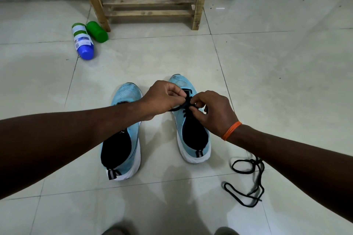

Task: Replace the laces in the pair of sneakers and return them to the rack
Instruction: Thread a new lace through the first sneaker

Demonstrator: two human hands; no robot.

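Two light-blue sneakers with white soles and black lining stand side by side on the tiled floor, toes pointing away from me. My left hand (pixel 164 97) and my right hand (pixel 214 110) meet over the right sneaker (pixel 193 133), each pinching the black lace (pixel 188 104) threaded through its eyelets. My left forearm crosses over the left sneaker (pixel 122 150) and hides its lacing area. A loose black lace (pixel 248 179) lies coiled on the floor to the right of the shoes. The wooden rack (pixel 150 2) stands against the far wall.
A white bottle with a blue cap (pixel 83 41) and a green bottle (pixel 97 31) lie on the floor by the rack's left leg. Pale floor tiles (pixel 277 74) stretch to the right. Two feet show at the bottom edge.
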